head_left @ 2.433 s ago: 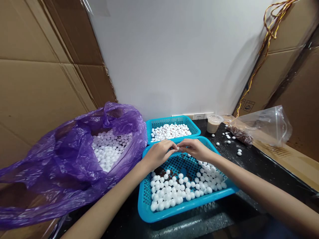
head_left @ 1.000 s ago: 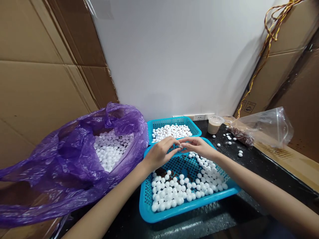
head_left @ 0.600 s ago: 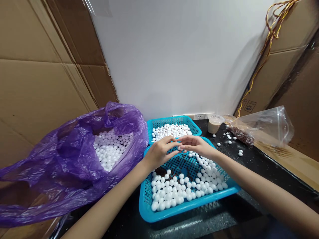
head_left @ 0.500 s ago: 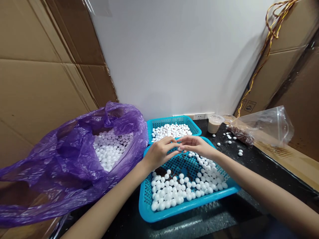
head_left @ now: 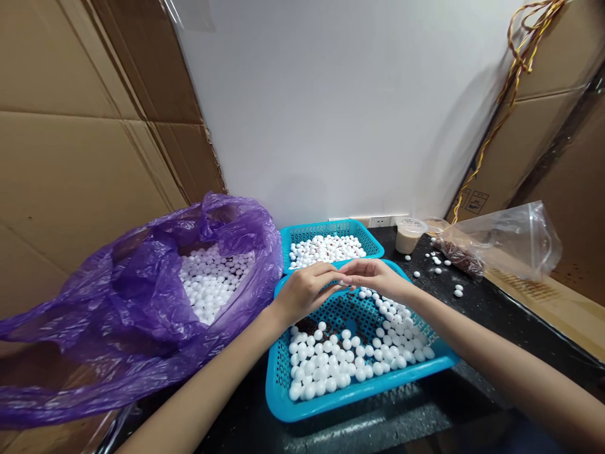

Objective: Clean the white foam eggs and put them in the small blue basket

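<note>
Above the far part of the near blue basket (head_left: 302, 413), my left hand (head_left: 306, 290) and my right hand (head_left: 375, 277) meet at the fingertips. A small white ball (head_left: 341, 282) shows partly between their pinched fingers; the rest of it is covered. Beneath them, many white balls (head_left: 321, 366) lie in the basket's front and right side. Dark reddish-brown bits (head_left: 338, 318) are scattered on the basket floor near my left hand.
Behind stands a second blue basket (head_left: 373, 246) of white pieces. On the left, a purple plastic bag (head_left: 127, 284) holds more white balls. A lidded cup (head_left: 409, 236), loose white pieces (head_left: 458, 291) and a clear bag of brown bits (head_left: 460, 258) sit right on the black tabletop (head_left: 501, 334).
The fingertips have shifted slightly against each other, and less of the white ball shows between them. The whole view has moved a little; the baskets and bag stay put.
</note>
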{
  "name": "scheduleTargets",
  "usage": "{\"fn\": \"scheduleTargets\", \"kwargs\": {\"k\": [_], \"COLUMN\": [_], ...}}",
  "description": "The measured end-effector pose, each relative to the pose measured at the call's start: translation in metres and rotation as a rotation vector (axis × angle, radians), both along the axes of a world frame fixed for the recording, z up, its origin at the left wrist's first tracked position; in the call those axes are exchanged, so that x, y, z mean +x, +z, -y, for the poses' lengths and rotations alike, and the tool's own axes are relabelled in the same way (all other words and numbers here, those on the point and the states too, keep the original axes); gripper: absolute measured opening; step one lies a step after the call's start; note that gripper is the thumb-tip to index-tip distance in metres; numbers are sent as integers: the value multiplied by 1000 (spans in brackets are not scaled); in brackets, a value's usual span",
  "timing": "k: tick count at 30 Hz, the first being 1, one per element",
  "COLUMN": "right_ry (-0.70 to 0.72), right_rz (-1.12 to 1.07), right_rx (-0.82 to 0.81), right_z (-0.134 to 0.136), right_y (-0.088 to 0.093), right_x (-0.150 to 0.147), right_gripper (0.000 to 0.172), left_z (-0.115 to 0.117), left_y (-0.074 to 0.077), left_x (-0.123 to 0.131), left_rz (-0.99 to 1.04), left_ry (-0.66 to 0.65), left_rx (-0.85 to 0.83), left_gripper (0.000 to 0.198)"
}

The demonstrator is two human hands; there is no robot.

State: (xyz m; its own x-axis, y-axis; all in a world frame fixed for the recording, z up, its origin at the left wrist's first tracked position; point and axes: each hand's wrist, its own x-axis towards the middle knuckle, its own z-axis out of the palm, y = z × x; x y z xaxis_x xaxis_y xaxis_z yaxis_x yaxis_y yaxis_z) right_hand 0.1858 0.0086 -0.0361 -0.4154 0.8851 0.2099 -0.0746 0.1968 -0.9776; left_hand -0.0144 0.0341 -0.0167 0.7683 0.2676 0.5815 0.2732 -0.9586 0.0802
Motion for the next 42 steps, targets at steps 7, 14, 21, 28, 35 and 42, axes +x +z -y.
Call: {"fn": "scheduleTargets", "kwargs": {"k": [7,14,21,28,35,42], "right_ry": [-148,-151,-179,-261,-238,-137], "right_rz": [6,31,133,511,659,645], "right_rx": [-5,8,43,185,253,250], "right_z": [3,4,-2,3,3,5], "right_y": [5,8,-2,-4,-5,-6], "right_x": [-2,-6,-2,0,0,0], "right_gripper": [25,21,20,10,7,7], "left_z": [-19,-31,-22,-16,-15,-9], "left_y": [-4,-6,-5,-12,-11,-7], "left_x": [-3,-7,-3,-3,-4,-2], "left_rz": [192,160,45,-429,-594,-658], "left_ry": [518,671,304,270,360,308], "left_rx": [-249,-370,-270,-280,-173,-144], "left_gripper": [19,27,25,22,19,16]}}
